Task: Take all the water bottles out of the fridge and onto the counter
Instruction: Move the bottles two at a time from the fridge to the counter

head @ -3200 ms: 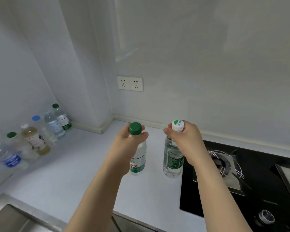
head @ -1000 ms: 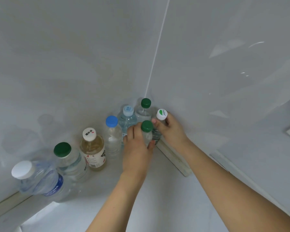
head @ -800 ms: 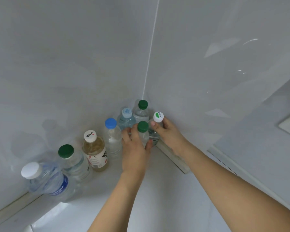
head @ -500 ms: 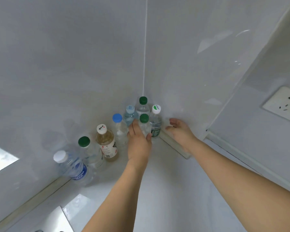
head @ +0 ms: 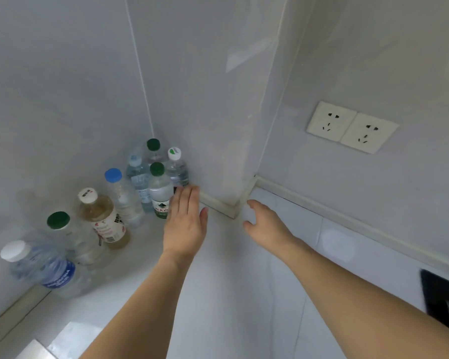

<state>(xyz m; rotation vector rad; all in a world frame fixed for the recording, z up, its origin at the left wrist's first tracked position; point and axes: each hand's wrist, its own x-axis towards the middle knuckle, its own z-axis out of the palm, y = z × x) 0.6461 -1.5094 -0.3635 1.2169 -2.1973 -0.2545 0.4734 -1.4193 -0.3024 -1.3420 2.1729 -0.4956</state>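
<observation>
Eight bottles (head: 159, 193) stand just beyond the flat left hand (head: 184, 224), perhaps touching.

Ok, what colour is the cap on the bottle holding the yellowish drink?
White, with small dark print; the cap shows in the head view.

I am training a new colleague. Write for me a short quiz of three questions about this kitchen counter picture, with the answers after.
1. True or false: the left hand grips a bottle.
2. How many bottles stand in the counter corner?
A) six B) eight C) ten
3. Fill the gap: the bottle with tea-coloured liquid has a ____ cap.

Key
1. False. Its fingers are straight, beside the near green-capped bottle; the right hand is also free.
2. B. This includes the blue-capped bottle and the blue-labelled bottle at the left end.
3. White.
</observation>
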